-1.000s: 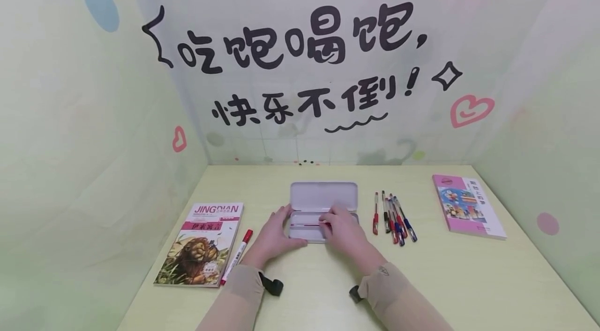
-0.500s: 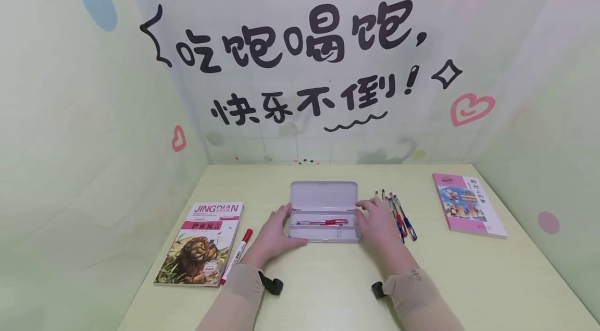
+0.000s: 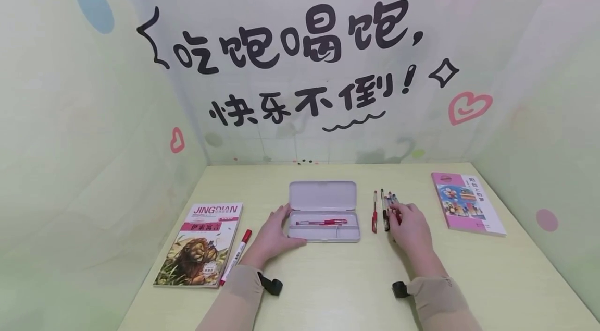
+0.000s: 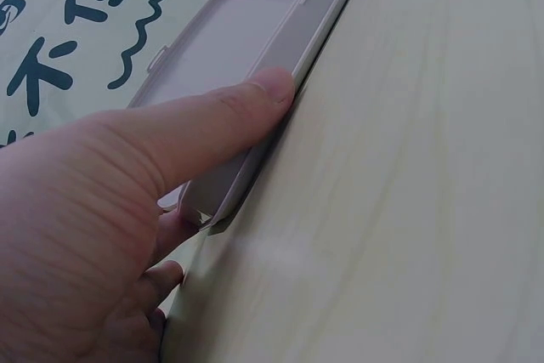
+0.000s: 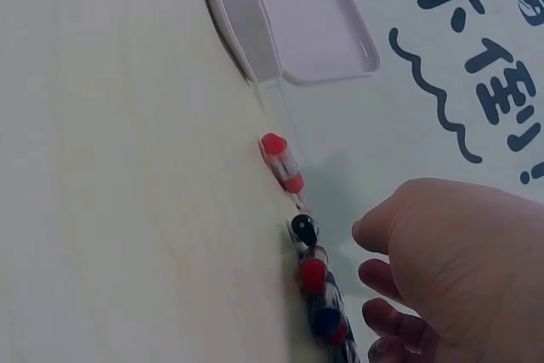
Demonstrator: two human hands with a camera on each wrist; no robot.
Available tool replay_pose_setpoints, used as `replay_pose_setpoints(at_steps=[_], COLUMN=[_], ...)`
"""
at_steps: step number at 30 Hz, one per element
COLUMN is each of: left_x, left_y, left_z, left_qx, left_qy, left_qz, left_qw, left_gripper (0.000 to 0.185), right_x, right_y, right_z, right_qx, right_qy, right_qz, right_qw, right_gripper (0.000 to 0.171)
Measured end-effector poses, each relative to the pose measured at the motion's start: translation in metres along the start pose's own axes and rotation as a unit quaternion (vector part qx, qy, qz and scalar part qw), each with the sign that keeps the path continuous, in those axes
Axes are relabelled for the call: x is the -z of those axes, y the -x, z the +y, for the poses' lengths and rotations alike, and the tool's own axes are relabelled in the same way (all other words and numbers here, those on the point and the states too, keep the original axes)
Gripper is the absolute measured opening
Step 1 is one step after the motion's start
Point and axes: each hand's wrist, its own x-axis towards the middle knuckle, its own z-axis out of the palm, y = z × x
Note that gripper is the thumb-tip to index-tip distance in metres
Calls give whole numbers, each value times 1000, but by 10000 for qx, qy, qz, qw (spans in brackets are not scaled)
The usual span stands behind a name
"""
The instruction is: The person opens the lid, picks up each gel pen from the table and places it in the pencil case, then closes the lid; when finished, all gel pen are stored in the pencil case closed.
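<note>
An open grey pencil case [image 3: 324, 236] lies at the middle of the table, its lid [image 3: 322, 195] tipped back. One red pen [image 3: 322, 222] lies inside. My left hand [image 3: 287, 228] holds the case's left end; in the left wrist view the thumb [image 4: 255, 95] lies along the case's front wall [image 4: 319, 31] and the other fingers curl round the end. My right hand [image 3: 399, 215] is right of the case, over a row of loose pens [image 3: 384, 209]. Its fingertips [image 5: 378, 282] are bent down at the pens [image 5: 308, 252], and I see no pen lifted.
A lion-cover book [image 3: 201, 245] and a red marker [image 3: 236, 255] lie at the left. A pink book [image 3: 469, 203] lies at the right. Printed walls close in the back and both sides of the table [image 3: 328, 279].
My right hand left the inside of the case and moved right to the loose pens. The red pen stays in the case. The left hand has not moved.
</note>
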Motion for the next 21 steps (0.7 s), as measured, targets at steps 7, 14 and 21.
replay_pose_setpoints(at_steps=[7, 14, 21], left_x=[-1, 0, 1], left_y=[1, 0, 0], left_z=[0, 1, 0], left_qx=[24, -15, -11], left_qy=[59, 11, 27], left_qz=[-57, -4, -10], left_qw=[10000, 10000, 10000], left_gripper=[119, 119, 119], right_x=[5, 6, 12], right_y=[2, 2, 2], right_z=[16, 18, 17], right_qx=[-398, -676, -1108], right_qy=[45, 99, 401], right_qz=[-45, -233, -478], right_qw=[9992, 9974, 9919], right_gripper=[43, 46, 54])
